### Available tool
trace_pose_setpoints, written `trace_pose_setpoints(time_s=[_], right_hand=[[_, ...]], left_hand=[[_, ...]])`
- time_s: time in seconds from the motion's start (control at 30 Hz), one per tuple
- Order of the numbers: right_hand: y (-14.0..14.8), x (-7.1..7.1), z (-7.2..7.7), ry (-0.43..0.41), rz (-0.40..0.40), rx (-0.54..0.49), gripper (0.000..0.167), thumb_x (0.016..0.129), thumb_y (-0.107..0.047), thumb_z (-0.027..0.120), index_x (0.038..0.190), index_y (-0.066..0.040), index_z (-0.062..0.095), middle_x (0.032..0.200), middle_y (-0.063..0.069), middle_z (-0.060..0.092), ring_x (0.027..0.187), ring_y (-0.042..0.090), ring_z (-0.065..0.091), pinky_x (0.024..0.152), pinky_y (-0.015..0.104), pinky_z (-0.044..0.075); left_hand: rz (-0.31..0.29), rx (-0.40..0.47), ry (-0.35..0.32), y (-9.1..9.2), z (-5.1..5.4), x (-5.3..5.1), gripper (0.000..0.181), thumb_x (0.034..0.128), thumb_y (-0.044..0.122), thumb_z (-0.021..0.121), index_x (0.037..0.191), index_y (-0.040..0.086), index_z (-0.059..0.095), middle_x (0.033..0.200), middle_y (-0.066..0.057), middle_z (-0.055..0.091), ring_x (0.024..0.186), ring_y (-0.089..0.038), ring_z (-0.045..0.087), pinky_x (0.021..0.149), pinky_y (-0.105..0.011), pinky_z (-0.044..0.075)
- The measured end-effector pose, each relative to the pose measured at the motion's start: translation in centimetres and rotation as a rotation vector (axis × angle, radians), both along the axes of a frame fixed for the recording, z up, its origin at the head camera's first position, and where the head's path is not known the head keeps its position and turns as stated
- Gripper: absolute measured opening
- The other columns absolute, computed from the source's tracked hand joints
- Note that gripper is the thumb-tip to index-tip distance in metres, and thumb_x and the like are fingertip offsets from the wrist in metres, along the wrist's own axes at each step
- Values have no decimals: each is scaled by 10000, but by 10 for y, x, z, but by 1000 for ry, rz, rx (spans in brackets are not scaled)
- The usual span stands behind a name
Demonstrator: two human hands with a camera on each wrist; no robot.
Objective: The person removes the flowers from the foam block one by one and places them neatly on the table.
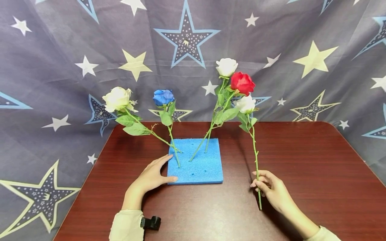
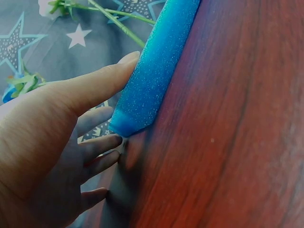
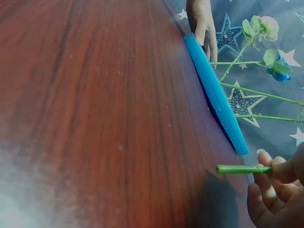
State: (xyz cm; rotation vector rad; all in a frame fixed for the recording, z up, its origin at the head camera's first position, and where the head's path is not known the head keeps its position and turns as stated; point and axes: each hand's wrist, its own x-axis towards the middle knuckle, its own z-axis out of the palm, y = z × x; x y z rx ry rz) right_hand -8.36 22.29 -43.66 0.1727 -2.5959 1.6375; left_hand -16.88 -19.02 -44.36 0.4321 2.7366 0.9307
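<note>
A blue foam block (image 1: 197, 175) lies on the table, bearing a cream rose (image 1: 117, 99), a blue rose (image 1: 163, 97), a red rose (image 1: 242, 83) and a white rose (image 1: 227, 67), their stems standing in it at a tilt. My left hand (image 1: 152, 175) rests at the block's left side, thumb and fingers spread and touching its edges. To the right of the block, my right hand (image 1: 272, 189) pinches the lower stem of another white rose (image 1: 245, 104), held nearly upright. The cut end of its green stem (image 3: 237, 169) sticks out past the fingers in the right wrist view.
Small holes show in the block's top, including two near its front. The dark red wooden table (image 1: 301, 150) extends around it. A grey cloth with stars (image 1: 187, 33) hangs behind. A black clip-like piece (image 1: 151, 223) sits at the left sleeve.
</note>
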Motion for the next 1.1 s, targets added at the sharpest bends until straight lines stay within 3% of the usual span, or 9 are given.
trace_pose_setpoints(time_s=[0.23,0.57,1.1], right_hand=[[-3,-15,-3,-36,-27,-6,269,929,31,644,1193,81,643,914,168,689,660,113,663,512,290,523],[-3,-35,0,-149,-18,3,304,910,70,646,1204,139,616,873,152,667,675,157,686,542,287,536],[-5,-42,-1,-207,40,72,405,898,14,692,1227,212,564,834,176,725,675,226,707,497,295,518]], left_hand=[[2,-1,1,0,-2,0,930,793,594,758,1556,250,355,1592,-50,319,1456,-376,236,1089,-659,254],[3,2,3,1,-1,0,930,786,602,759,1553,256,361,1589,-41,324,1457,-372,235,1091,-655,253],[4,4,8,0,-1,0,929,786,595,763,1551,244,368,1582,-46,338,1454,-365,244,1092,-653,253]])
